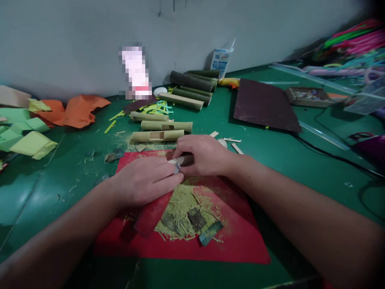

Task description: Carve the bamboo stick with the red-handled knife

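My left hand (146, 176) is closed, its fingers pressed together near the middle of a red sheet (240, 241). A small silvery-grey piece (177, 166) shows at its fingertips. From beneath the palm sticks out a flat red bar-shaped thing (152, 218); whether the fingers hold it is hidden. My right hand (201, 154) grips a short dark piece of bamboo (187, 159), whose pale end reaches the left fingertips. Pale bamboo dust and shavings (180, 204) lie below the hands, with several dark square scraps (197, 218) among them.
Beyond the sheet lie cut bamboo tubes (158, 136) and a darker bamboo stack (192, 82). A lit, blurred-out screen (136, 72) leans on the wall. To the right are a dark maroon sheet (264, 106) and a black cable (333, 154); crumpled orange paper (84, 110) lies left.
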`<act>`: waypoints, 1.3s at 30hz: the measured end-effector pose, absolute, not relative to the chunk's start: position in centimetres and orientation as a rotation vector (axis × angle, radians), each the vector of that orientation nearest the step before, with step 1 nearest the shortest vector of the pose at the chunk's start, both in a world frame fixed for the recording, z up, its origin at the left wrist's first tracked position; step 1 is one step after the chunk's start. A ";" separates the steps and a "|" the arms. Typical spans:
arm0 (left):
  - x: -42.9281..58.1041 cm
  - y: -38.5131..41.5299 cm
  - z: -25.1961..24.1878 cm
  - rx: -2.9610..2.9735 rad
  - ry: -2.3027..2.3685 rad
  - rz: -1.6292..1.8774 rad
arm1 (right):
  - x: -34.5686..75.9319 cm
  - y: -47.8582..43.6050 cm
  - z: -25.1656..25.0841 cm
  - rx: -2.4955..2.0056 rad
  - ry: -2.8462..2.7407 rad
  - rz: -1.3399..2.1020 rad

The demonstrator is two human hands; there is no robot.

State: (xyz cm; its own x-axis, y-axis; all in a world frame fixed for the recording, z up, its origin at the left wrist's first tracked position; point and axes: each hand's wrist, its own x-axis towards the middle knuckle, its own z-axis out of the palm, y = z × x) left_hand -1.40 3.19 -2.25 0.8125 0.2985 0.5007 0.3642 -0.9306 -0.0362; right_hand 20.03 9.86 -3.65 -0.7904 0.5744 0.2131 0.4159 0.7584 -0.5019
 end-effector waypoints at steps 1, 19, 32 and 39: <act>-1.4 3.1 -2.3 -2.854 -0.552 -0.769 | 20.0 9.9 -3.6 -0.763 -2.609 0.623; -1.5 2.9 -0.5 -3.004 -1.313 -1.263 | 20.0 9.8 -3.7 -0.758 -2.609 0.549; -1.4 3.3 -1.0 -3.111 -1.241 -1.237 | 20.0 9.8 -3.7 -0.750 -2.610 0.555; -1.2 3.2 -1.0 -3.069 -1.298 -1.301 | 20.1 9.9 -3.7 -0.713 -2.631 0.553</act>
